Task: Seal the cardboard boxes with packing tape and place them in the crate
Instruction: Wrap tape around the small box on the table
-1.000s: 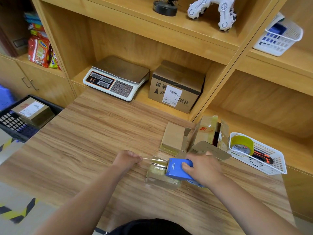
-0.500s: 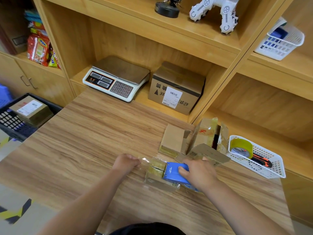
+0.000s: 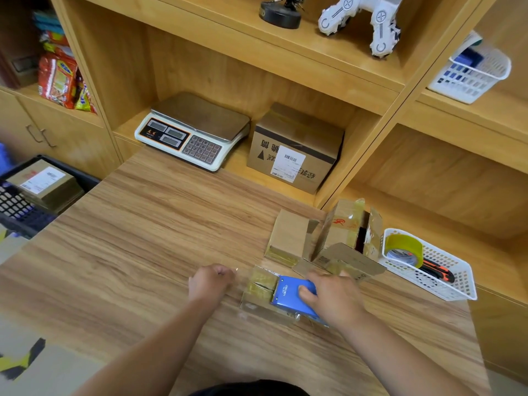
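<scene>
A small cardboard box lies on the wooden table in front of me. My right hand grips a blue tape dispenser that sits on top of the box. My left hand pinches the free end of clear tape just left of the box. Two more small boxes stand behind: a closed one and one with open flaps. The dark crate at the far left holds a labelled box.
A white basket at the right holds a tape roll and an orange cutter. On the shelf behind the table stand a weighing scale and a larger labelled carton. Snack bags fill the left shelf.
The dispenser has slid right along the box top, baring more of the box. The stretched tape strip has dropped lower onto the box, with my left hand still at its end.
</scene>
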`<move>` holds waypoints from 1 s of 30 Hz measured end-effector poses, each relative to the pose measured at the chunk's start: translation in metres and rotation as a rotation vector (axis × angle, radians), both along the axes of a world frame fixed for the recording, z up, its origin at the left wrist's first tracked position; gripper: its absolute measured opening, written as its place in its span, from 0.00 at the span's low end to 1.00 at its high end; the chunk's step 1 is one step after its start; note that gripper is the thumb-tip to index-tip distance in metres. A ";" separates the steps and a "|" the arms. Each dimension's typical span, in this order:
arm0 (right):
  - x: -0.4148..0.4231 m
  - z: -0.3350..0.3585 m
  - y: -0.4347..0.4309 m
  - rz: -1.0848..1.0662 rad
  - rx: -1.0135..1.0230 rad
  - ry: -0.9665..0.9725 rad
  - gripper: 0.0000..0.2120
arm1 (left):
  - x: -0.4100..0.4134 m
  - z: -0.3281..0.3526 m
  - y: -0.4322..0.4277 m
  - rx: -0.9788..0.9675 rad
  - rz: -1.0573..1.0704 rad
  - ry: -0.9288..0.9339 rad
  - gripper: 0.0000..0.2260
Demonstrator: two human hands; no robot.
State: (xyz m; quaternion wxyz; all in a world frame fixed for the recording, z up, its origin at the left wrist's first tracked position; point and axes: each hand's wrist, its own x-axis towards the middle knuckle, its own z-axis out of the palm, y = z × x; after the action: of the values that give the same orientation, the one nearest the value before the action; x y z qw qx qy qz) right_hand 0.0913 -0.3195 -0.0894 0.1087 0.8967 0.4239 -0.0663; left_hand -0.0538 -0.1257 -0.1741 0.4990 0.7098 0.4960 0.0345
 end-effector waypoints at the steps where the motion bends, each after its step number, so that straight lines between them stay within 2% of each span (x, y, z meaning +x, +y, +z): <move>1: 0.000 0.000 0.000 -0.001 0.002 0.002 0.10 | 0.001 -0.002 -0.001 -0.011 -0.008 0.024 0.10; 6: -0.002 0.000 0.000 0.006 -0.003 -0.003 0.10 | 0.008 -0.011 -0.012 -0.021 -0.048 0.075 0.14; 10: -0.004 0.000 0.000 0.018 0.002 -0.012 0.13 | 0.013 -0.020 -0.024 0.018 -0.065 0.039 0.16; 17: -0.004 -0.004 -0.002 0.008 0.014 -0.002 0.12 | 0.012 -0.036 -0.035 0.228 -0.123 0.058 0.08; 18: -0.004 -0.004 -0.002 0.008 0.015 -0.004 0.11 | 0.012 -0.038 -0.035 0.239 -0.133 0.075 0.09; 20: -0.004 -0.006 -0.003 0.004 0.016 -0.004 0.10 | 0.011 -0.040 -0.030 0.208 -0.128 0.115 0.17; 22: -0.004 -0.007 -0.004 0.000 0.016 -0.009 0.09 | 0.009 -0.038 -0.025 0.204 -0.096 0.081 0.18; 24: -0.005 -0.007 -0.004 -0.016 0.021 -0.021 0.09 | 0.006 -0.034 -0.027 0.130 -0.019 -0.069 0.15; 27: -0.004 -0.008 -0.006 -0.034 0.023 -0.027 0.10 | 0.006 -0.019 -0.041 -0.323 0.182 -0.400 0.13; 28: -0.004 -0.008 -0.006 -0.032 0.023 -0.024 0.10 | 0.008 -0.016 -0.047 -0.453 0.195 -0.461 0.15; 30: -0.004 -0.008 -0.006 -0.028 0.030 -0.011 0.10 | 0.011 -0.014 -0.057 -0.540 0.080 -0.472 0.19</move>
State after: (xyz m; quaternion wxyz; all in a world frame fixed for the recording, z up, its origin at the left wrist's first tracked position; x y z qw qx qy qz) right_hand 0.0877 -0.3253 -0.0970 0.0967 0.9044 0.4117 -0.0566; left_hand -0.0430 -0.1822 -0.1879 0.7674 0.5050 0.3858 0.0847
